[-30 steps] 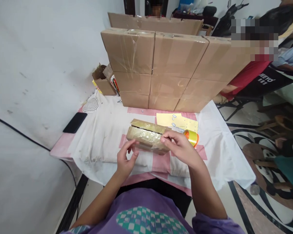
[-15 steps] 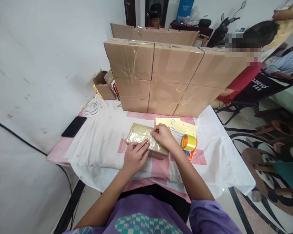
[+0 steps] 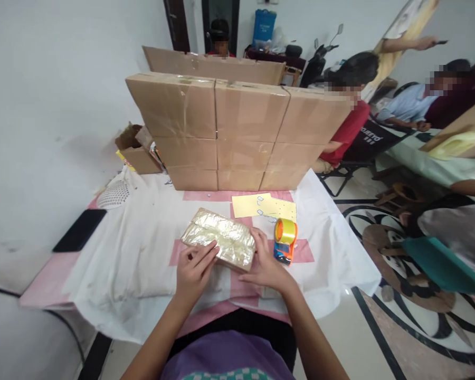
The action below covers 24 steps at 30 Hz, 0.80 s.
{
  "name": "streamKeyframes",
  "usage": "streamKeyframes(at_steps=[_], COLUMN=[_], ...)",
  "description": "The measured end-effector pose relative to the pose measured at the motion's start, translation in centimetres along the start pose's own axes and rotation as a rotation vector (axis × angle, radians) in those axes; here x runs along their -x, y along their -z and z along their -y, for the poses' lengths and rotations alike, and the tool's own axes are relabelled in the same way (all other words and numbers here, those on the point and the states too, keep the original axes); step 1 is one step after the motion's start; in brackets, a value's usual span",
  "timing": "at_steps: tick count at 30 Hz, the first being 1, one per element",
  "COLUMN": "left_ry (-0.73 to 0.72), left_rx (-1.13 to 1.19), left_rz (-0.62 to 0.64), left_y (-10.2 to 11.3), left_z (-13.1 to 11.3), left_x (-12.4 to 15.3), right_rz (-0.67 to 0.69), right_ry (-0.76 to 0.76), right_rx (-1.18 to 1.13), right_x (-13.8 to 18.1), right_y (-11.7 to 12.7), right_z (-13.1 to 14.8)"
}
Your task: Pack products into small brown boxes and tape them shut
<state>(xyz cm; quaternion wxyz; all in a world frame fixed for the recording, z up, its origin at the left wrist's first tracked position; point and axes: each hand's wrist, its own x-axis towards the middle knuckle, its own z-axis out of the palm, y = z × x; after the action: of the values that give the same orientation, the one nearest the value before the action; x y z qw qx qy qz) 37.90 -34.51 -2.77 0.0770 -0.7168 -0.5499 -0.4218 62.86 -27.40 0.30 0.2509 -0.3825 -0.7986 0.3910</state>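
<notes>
A small cardboard box (image 3: 225, 237) wrapped in shiny, creased tape lies at an angle on the cloth in front of me. My left hand (image 3: 193, 266) grips its near long side, fingers over the top edge. Around the right end curls my right hand (image 3: 267, 266), thumb held low by the near corner. To the right of that hand is a tape dispenser (image 3: 285, 241), orange and blue, loaded with a roll of yellowish tape. Sheets of yellow paper (image 3: 263, 206) with drawn marks lie behind the box.
A wall of taped cardboard boxes (image 3: 243, 137) stands across the back of the table. On the left are a black phone (image 3: 79, 230), a white perforated piece (image 3: 113, 195) and an opened carton (image 3: 140, 153). A person in a red shirt (image 3: 350, 132) sits beyond the right edge.
My right hand has moved from the box's top to its right end. My left hand has shifted slightly along the near side. The camera view has swung right.
</notes>
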Motion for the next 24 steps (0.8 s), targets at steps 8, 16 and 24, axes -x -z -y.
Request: streamKeyframes(at_steps=[8,16,24], left_ry=[0.0,0.091,0.085], left_rx=[-0.093,-0.098,0.051], left_rz=[-0.198,-0.12,0.067], left_y=[-0.3,-1.0,-4.3], left_z=[0.3,0.9,0.7], left_x=[-0.4,1.4,0.7], right_rz=[-0.452,-0.75,-1.197], right_ry=[0.003,-0.052,-0.004], right_rx=[-0.143,-0.515,-0.47], right_x=[-0.7,2.4,7.2], right_y=[-2.4,4.6,11.4], right_z=[-0.9,1.5,0.3])
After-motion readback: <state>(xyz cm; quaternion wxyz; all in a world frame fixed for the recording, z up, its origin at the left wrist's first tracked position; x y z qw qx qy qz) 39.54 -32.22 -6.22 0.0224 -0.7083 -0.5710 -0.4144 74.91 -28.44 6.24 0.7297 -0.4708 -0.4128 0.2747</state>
